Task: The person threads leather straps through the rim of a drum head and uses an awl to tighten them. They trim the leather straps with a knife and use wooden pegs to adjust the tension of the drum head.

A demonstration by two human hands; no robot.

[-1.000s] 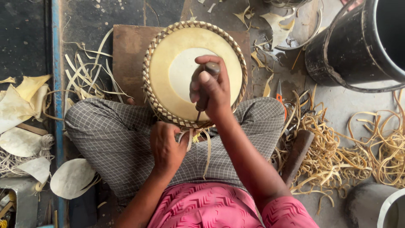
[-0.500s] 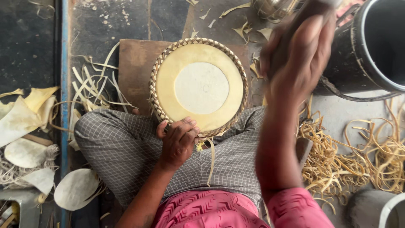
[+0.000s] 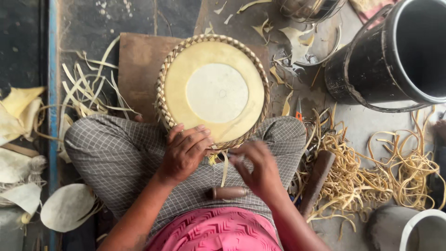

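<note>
Drumhead (image 3: 214, 90), round and pale with a lighter centre disc, rests on the person's lap over a wooden board (image 3: 139, 69) on the floor. Its braided strap rim (image 3: 162, 100) looks woven nearly all the way round; a loose strip end (image 3: 225, 168) hangs at the near edge, so the lacing seems unfinished there. Left hand (image 3: 186, 151) presses the rim, fingers together. Right hand (image 3: 258, 165) is blurred, apparently pinching that strip. A wooden-handled tool (image 3: 230, 192) lies on the lap.

left hand (image 3: 186, 149) gripped round drumhead (image 3: 213, 93) at near rim | right hand (image 3: 258, 169) pinched pale strip (image 3: 225, 168) | wooden-handled tool (image 3: 230, 192) lay on lap
</note>
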